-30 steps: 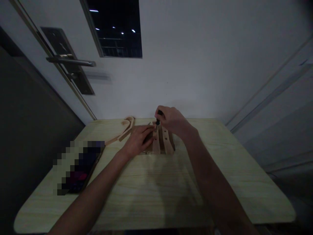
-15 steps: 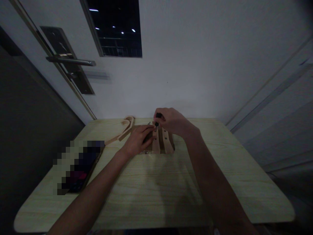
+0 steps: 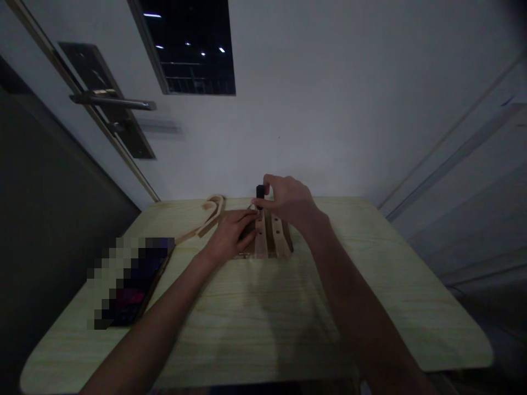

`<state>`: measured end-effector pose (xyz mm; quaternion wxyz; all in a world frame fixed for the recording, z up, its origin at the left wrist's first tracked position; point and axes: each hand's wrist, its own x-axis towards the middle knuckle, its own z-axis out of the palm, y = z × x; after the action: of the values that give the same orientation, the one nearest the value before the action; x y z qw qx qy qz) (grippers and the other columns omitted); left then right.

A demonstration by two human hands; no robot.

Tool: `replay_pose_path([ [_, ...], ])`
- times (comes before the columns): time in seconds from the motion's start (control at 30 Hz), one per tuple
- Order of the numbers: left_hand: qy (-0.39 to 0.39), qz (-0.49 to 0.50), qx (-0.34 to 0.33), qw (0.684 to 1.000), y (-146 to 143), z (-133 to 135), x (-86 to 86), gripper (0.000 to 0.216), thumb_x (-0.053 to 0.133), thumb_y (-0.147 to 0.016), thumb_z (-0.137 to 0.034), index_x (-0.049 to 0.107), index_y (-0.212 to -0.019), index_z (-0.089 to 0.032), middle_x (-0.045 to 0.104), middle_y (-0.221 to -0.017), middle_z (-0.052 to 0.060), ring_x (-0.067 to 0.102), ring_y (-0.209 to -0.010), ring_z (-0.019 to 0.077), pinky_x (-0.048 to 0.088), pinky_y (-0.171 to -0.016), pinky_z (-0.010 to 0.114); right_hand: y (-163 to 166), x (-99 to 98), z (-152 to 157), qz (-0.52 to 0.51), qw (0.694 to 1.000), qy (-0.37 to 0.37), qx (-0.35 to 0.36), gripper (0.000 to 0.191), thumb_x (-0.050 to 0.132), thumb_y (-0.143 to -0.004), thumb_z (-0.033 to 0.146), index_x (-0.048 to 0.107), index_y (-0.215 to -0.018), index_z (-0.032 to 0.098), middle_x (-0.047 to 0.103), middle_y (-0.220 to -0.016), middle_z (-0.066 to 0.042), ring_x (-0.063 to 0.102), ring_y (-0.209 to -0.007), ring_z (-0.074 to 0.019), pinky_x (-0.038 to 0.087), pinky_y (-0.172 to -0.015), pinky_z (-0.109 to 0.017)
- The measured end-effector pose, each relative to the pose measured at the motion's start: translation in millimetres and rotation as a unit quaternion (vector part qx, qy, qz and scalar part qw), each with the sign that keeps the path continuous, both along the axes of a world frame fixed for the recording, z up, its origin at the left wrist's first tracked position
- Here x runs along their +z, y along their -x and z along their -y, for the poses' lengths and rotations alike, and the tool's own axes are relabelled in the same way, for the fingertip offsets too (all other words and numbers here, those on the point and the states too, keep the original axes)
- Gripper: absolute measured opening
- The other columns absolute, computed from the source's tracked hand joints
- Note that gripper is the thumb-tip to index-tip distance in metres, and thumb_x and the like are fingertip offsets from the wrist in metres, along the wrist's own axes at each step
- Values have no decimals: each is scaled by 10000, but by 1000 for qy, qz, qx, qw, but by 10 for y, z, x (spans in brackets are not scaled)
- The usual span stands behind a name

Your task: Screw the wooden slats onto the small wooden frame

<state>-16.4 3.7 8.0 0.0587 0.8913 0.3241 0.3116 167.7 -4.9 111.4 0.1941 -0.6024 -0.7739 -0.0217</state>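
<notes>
My right hand (image 3: pixel 290 197) is closed, thumb and index finger around the black handle of a small screwdriver (image 3: pixel 260 192). The tool stands upright, its lower end over the far part of a light wooden strip (image 3: pixel 261 247). My left hand (image 3: pixel 230 233) lies palm down with fingers stretched out and thumb apart, fingertips touching the strip's left edge. Beside it runs a second wooden strip (image 3: pixel 282 244). Dark holes or screw heads show in both strips, which lie over a brown base partly hidden by my left hand. The screwdriver's tip is too small to make out.
A curved wooden hook-shaped piece (image 3: pixel 209 216) lies left of my left hand. Nearer on the left is a dark phone or tablet (image 3: pixel 134 296), partly pixelated. The wood-grain table (image 3: pixel 230 334) stands against a white door with a metal lever handle (image 3: pixel 113 101).
My right hand has shifted slightly up and left, and its grip is looser. The screwdriver's handle now stands more upright and shows more. My left hand keeps its place on the strip.
</notes>
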Motion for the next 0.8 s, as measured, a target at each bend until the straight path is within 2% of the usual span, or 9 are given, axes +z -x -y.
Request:
replay_pose_path([
  [0.13,-3,-2,1,1000,4,0,-10,324,523,-951,-305,619,-1219,-150,644,-1267,155,602,-1190,302,498,-1013,493,-1,25,20,-17,1000,3,21,235,640,-866,393,629,-1022,218,665,-826,-29,553,-764,-170,311,-638,-277],
  [0.23,-1,-3,4,1000,0,4,-9,315,535,-949,-300,615,-1222,-165,642,-1271,146,598,-1195,299,492,-1021,496,11,2,17,-35,999,-6,38,354,611,-870,353,584,-1201,229,669,-890,-32,560,-794,-173,332,-653,-276],
  [0.33,-3,-7,4,1000,-4,3,-4,317,536,-949,-299,613,-1227,-168,642,-1272,145,598,-1195,305,492,-1017,506,8,-35,-11,-43,994,-19,101,461,560,-879,267,531,-1339,271,665,-1066,-45,583,-899,-176,378,-713,-271],
  [0.43,-3,-7,-1,1000,-3,-1,-1,323,533,-951,-299,609,-1240,-177,638,-1280,140,600,-1192,299,494,-1014,498,-2,-54,-45,-41,989,-16,138,390,518,-879,202,618,-1252,257,662,-1153,-56,594,-990,-185,414,-809,-282],
  [0.6,0,-3,-6,1000,2,-1,5,334,527,-948,-295,607,-1255,-191,635,-1290,137,600,-1197,297,492,-1016,500,-26,-24,-37,-77,989,-9,127,375,445,-920,169,657,-1229,199,682,-1246,-76,597,-1124,-201,421,-934,-315],
  [0.67,1,-1,-6,1000,3,2,8,337,525,-949,-295,605,-1260,-191,633,-1299,137,597,-1203,296,487,-1024,500,-34,4,-15,-80,990,-5,113,375,440,-928,187,654,-1236,205,704,-1197,-76,624,-1060,-201,434,-881,-314],
  [0.8,2,2,0,1000,3,8,13,330,524,-951,-294,612,-1245,-172,639,-1285,145,601,-1194,296,489,-1023,500,-27,58,15,-83,991,-6,100,365,494,-895,218,621,-1234,266,724,-932,-17,627,-810,-172,399,-704,-280],
])
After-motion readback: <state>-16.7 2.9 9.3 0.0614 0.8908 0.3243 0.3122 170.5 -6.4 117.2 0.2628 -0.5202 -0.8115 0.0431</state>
